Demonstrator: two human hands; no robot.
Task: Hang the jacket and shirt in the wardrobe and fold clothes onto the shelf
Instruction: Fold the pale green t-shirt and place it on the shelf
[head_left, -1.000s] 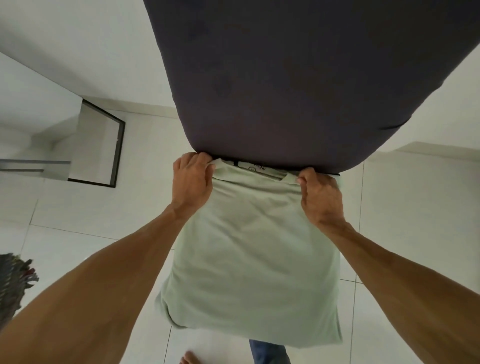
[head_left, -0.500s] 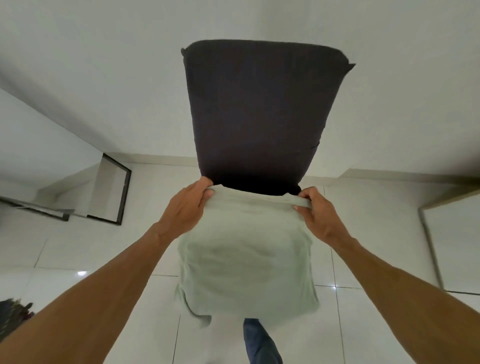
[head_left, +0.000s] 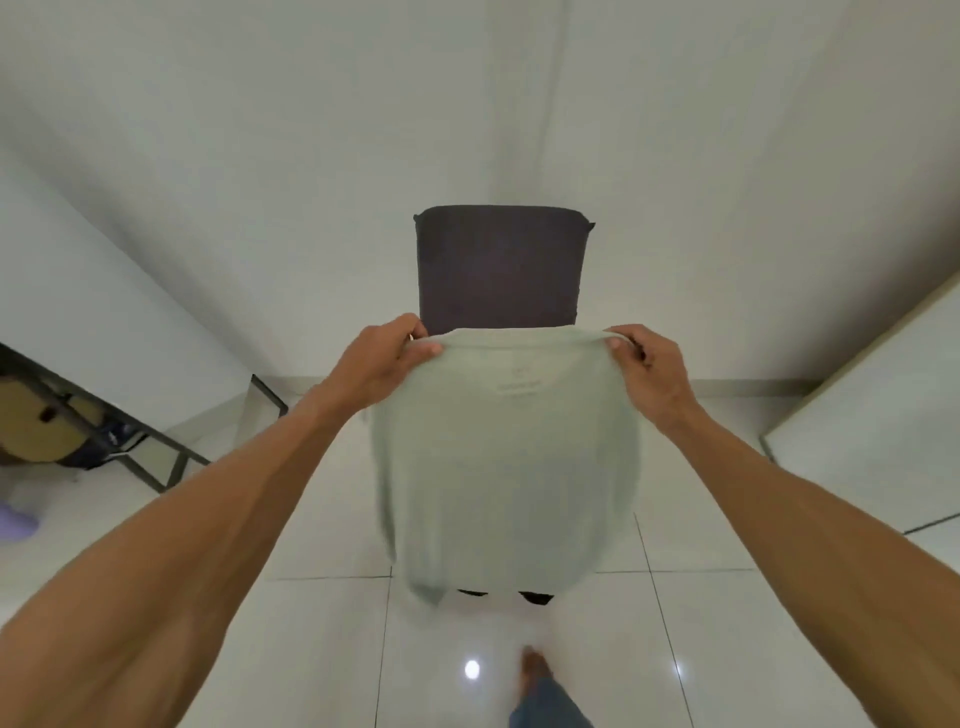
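Two hands on one garment, so starting close in: bare foot (head_left: 535, 667) and jeans leg (head_left: 550, 704) down on the glossy tiles (head_left: 311, 649), right under the pale green shirt (head_left: 504, 467). Then the left hand (head_left: 387, 358) pinching the shirt's top left corner, thumb on the near face, fingers curled round behind. Right hand (head_left: 649, 369) doing the same at the top right corner, thumb tip pressed onto the edge. Shirt hanging free in the air between them, pulled flat across the top, lower edge blurry so probably swinging a bit. Directly behind the shirt, a dark chair (head_left: 501, 265), backrest poking up above the held edge, black feet peeking out below. Off to the shirt's left, a black metal rack (head_left: 171, 457). Off to its right, a white cabinet (head_left: 878, 410), wardrobe or not, can't tell. Guessing the fold-the-clothes step, only just getting going. Next move probably calls for bringing the sides in evenly with both pinches kept firm, then finding the shelf, nowhere in view.
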